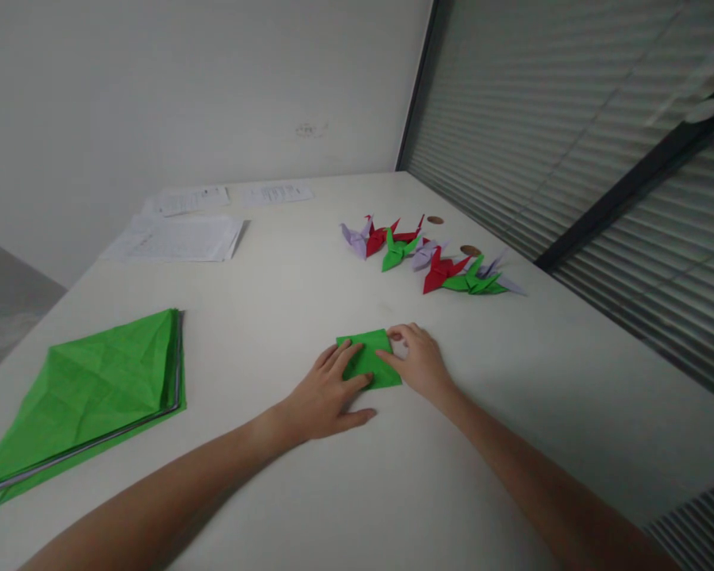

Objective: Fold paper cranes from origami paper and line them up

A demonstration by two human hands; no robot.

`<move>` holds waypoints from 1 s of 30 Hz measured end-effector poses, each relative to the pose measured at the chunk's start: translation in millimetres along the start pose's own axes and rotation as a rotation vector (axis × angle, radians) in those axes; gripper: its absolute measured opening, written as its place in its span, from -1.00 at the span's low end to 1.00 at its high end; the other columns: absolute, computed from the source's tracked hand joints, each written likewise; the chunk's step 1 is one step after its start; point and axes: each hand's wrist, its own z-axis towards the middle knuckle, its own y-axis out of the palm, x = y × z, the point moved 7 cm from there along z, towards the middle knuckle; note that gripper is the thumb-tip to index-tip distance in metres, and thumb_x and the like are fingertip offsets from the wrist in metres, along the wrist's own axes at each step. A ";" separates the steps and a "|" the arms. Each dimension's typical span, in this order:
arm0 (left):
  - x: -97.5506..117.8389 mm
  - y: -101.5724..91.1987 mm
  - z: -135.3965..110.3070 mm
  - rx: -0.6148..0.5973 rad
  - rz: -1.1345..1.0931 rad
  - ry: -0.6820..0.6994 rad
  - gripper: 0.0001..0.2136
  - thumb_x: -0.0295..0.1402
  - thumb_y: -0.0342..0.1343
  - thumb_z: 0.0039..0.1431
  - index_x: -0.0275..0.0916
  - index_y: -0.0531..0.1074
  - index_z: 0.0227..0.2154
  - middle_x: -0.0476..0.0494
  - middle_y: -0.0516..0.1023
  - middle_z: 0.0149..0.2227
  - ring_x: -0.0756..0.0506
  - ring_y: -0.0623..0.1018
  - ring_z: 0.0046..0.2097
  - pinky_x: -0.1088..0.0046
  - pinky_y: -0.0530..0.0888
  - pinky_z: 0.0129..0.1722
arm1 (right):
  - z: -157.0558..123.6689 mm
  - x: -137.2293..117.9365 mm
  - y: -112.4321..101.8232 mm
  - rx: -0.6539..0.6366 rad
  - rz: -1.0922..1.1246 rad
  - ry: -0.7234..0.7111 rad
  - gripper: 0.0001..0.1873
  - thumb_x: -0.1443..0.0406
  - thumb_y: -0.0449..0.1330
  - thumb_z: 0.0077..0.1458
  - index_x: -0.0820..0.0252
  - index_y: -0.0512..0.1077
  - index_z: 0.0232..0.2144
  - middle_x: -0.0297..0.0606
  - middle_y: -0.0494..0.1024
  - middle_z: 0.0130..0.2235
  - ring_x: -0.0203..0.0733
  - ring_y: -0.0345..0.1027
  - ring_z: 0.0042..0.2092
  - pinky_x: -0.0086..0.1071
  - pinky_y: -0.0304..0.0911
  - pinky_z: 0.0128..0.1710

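Paper (369,363), folded and green, lies on a white table (279,277) in the head view, beneath the spread left hand (328,388); the half-curled right hand (424,362) touches its right side, any pinch unclear. Origami cranes (437,272) cluster beyond.

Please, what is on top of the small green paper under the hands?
The left hand has fingers over the left part of the green paper; the right hand touches its right side. The underside and finger-covered parts cannot be seen.
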 end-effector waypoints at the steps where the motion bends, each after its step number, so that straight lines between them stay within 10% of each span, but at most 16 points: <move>1: -0.5 0.6 0.0 -0.008 -0.001 0.000 -0.53 0.02 0.03 0.19 -0.19 0.38 0.02 -0.42 0.17 0.26 -0.37 0.15 0.32 -0.05 0.15 0.24 | 0.4 0.0 0.9 0.011 0.031 -0.001 -0.73 0.24 0.33 -0.03 0.13 0.41 -0.25 -0.25 0.50 -0.25 -0.08 0.36 -0.19 -0.22 0.24 -0.17; 8: -3.0 1.3 2.3 -0.066 -0.004 0.017 -0.52 0.02 0.03 0.19 -0.18 0.35 0.04 -0.42 0.19 0.27 -0.36 0.13 0.33 -0.08 0.13 0.22 | 5.5 -1.0 10.4 -0.029 0.147 0.033 -0.85 0.38 0.29 0.00 0.15 0.50 -0.31 -0.29 0.52 -0.38 -0.14 0.34 -0.28 -0.27 0.23 -0.22; 30: -7.5 -2.5 -0.6 -0.026 -0.020 0.004 -0.41 0.05 -0.03 0.22 -0.30 0.28 0.14 -0.42 0.25 0.23 -0.31 0.19 0.31 -0.06 0.10 0.28 | -6.2 -24.4 2.4 -0.178 0.220 -0.510 -0.49 0.55 0.06 0.09 0.02 0.50 -0.01 -0.27 0.60 -0.03 -0.13 0.43 -0.07 -0.14 0.41 -0.04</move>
